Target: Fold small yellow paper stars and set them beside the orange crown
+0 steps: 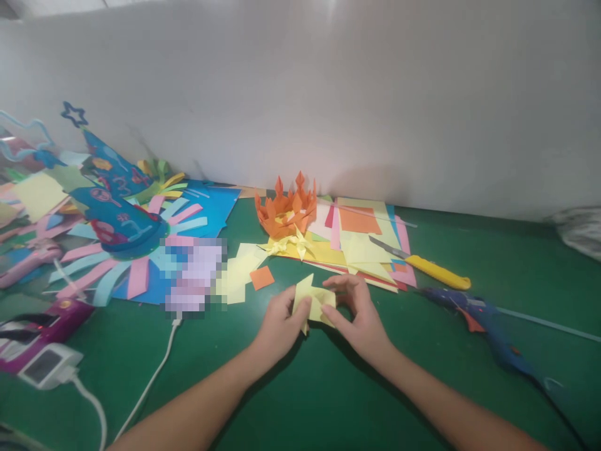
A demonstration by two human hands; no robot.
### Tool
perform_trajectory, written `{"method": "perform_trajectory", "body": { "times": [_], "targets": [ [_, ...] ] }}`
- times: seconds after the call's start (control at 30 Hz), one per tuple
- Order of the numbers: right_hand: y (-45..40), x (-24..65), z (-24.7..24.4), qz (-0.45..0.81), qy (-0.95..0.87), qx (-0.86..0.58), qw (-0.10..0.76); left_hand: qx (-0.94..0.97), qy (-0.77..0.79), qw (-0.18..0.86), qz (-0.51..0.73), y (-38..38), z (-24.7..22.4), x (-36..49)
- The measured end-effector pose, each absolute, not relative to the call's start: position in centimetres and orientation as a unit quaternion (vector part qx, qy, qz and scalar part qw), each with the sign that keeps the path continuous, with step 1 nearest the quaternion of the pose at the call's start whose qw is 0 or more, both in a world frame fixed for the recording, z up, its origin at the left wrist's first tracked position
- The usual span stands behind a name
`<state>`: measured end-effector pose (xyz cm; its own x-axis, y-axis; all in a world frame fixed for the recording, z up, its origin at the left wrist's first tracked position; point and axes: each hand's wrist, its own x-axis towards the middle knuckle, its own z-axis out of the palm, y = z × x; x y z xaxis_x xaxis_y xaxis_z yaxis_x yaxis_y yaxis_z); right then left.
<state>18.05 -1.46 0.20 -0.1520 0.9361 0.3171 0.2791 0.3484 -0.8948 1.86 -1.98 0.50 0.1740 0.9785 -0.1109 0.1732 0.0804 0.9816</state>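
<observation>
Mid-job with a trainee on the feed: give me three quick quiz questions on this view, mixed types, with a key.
1. Short answer: what are the left hand and the right hand both touching?
2. True or false: the yellow-handled knife lies with its blade out.
3. Multiple choice: what colour is the spiky, crown-like paper piece beyond the hands? A) green B) orange C) purple

Key:
1. The folded pale yellow paper.
2. True.
3. B.

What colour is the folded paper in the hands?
The folded paper is pale yellow, best seen in the head view.
</observation>
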Motion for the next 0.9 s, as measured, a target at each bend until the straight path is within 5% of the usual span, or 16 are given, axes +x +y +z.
{"method": "perform_trajectory", "body": {
  "times": [0.37,0.57,0.9],
  "targets": [
    [-1.78,18.87,0.62,0.078,-0.817,-0.424,0.383,0.437,0.495,0.599,0.453,-2.04,0.96,2.44],
    [-1.48,18.76,0.87,0.056,-0.807,-0.466,0.359,0.483,0.534,0.532,0.446,-2.47,0.85,2.37],
    [-1.49,18.88,0.88,-0.009,-0.804,-0.447,0.393,0.462,0.486,0.591,0.45,-2.1,0.69,2.46]
  ]
}}
